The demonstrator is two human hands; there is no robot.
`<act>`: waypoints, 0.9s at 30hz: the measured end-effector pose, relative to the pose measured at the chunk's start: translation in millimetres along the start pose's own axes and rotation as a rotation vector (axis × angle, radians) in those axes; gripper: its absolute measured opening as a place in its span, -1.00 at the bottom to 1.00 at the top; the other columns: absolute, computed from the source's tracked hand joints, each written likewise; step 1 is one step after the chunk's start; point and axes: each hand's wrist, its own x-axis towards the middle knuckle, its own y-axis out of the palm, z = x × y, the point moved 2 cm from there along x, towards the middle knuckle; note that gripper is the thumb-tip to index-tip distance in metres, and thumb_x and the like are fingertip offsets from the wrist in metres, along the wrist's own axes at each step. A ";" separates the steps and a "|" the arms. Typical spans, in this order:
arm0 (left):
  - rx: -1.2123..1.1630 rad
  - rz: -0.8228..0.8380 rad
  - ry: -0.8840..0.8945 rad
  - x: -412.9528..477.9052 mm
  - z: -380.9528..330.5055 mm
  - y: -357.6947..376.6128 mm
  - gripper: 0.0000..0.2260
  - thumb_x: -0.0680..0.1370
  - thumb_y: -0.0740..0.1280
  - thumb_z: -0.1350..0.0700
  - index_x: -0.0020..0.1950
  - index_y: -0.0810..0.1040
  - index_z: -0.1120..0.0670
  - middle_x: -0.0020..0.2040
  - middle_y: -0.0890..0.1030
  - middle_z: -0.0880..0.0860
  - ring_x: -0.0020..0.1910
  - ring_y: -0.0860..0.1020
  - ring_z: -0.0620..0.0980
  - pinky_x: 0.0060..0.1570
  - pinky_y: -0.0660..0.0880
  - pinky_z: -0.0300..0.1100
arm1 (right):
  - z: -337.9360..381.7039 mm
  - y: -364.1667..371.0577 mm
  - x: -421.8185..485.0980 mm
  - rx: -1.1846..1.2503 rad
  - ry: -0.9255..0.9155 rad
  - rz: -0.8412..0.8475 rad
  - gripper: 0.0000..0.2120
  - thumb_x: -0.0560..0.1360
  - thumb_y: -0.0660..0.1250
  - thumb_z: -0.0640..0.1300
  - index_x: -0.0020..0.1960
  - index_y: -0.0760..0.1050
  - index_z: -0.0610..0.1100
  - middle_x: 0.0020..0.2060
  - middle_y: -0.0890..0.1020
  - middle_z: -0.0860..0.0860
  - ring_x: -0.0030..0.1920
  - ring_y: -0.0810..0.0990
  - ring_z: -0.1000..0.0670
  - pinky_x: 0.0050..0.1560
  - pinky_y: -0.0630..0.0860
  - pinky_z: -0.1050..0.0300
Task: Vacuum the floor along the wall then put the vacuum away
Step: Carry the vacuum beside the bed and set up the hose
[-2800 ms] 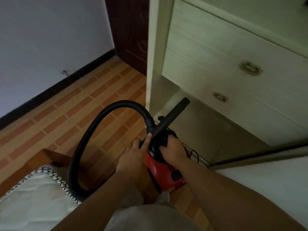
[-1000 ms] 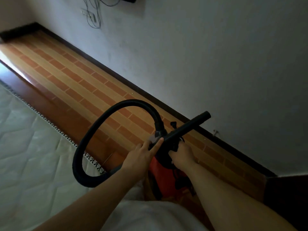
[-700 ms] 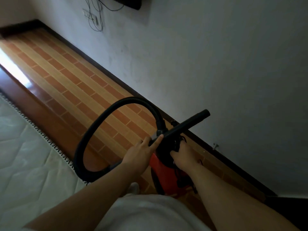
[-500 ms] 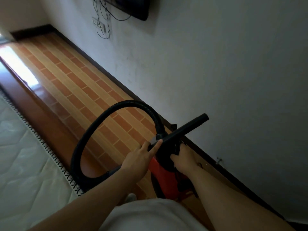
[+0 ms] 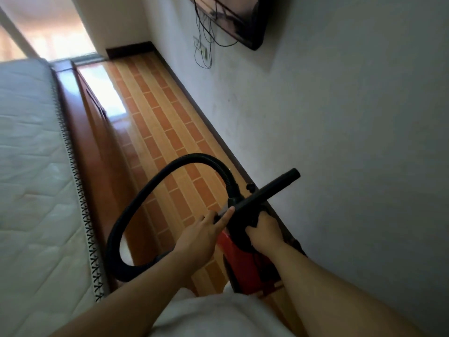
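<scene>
1. Right hand (image 5: 263, 233) clenched round the black top handle of the red vacuum (image 5: 243, 266).
2. Left hand (image 5: 201, 233) grips the stiff nozzle tube (image 5: 267, 190), forefinger along it.
3. Vacuum sits near the wall (image 5: 340, 142) edge of the floor (image 5: 155, 113); hose (image 5: 145, 190) loops slack. It is probably light, and the handle is the soundest hold.

Grips the black top of a red vacuum (image 5: 245, 266) with the right hand (image 5: 263, 233), holds its nozzle tube (image 5: 267, 190) with the left hand (image 5: 201, 235), forefinger straight along it. Faces a brick-patterned floor (image 5: 165, 132) between a white wall (image 5: 340, 142) and a mattress (image 5: 29, 166), with the black hose (image 5: 136, 205) looped leftward.
</scene>
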 end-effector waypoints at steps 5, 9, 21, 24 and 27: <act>-0.048 -0.035 -0.130 16.7 19.7 -8.6 -0.06 0.56 0.28 0.25 0.51 -0.39 -0.29 0.42 0.25 0.05 0.09 0.44 0.06 -0.23 0.42 -0.21 | 32.6 -8.5 48.8 -0.074 -0.112 0.087 -0.76 0.57 0.33 -0.19 0.22 0.44 -0.12 -0.02 0.55 0.01 0.04 0.57 -0.06 0.08 0.59 -0.01; -0.065 -0.056 -0.172 34.2 49.6 -16.5 -0.08 0.58 0.27 0.23 0.50 -0.40 -0.30 0.37 0.29 0.06 0.06 0.44 0.06 -0.22 0.46 -0.17 | 67.2 -1.6 85.3 -0.129 -0.179 0.157 -0.64 0.56 0.33 -0.21 0.35 0.44 -0.12 0.13 0.63 -0.09 0.09 0.60 -0.08 0.13 0.60 -0.07; -0.084 -0.074 -0.177 127.7 204.1 -77.8 -0.09 0.57 0.26 0.26 0.52 -0.38 -0.28 0.32 0.31 0.08 -0.11 0.37 0.03 -0.32 0.43 -0.14 | 214.8 35.4 197.5 -0.164 -0.198 0.152 -0.62 0.56 0.33 -0.19 0.36 0.44 -0.06 0.00 0.63 -0.01 -0.04 0.61 -0.01 0.06 0.63 -0.07; -0.075 -0.076 -0.139 150.9 237.1 -102.9 -0.09 0.57 0.25 0.27 0.51 -0.39 -0.29 0.36 0.28 0.08 -0.04 0.43 0.07 -0.28 0.51 -0.10 | 250.4 35.9 221.7 -0.140 -0.189 0.121 -0.58 0.57 0.32 -0.22 0.41 0.41 -0.07 -0.05 0.58 0.03 -0.07 0.57 0.02 -0.03 0.59 0.05; -0.068 -0.088 -0.117 174.6 263.6 -122.7 -0.12 0.57 0.23 0.29 0.52 -0.36 -0.27 0.42 0.18 0.07 0.04 0.44 0.10 -0.27 0.48 -0.11 | 283.0 35.9 247.8 -0.106 -0.180 0.095 -0.56 0.57 0.33 -0.20 0.43 0.40 -0.07 -0.02 0.61 0.01 -0.04 0.62 -0.02 0.04 0.64 -0.06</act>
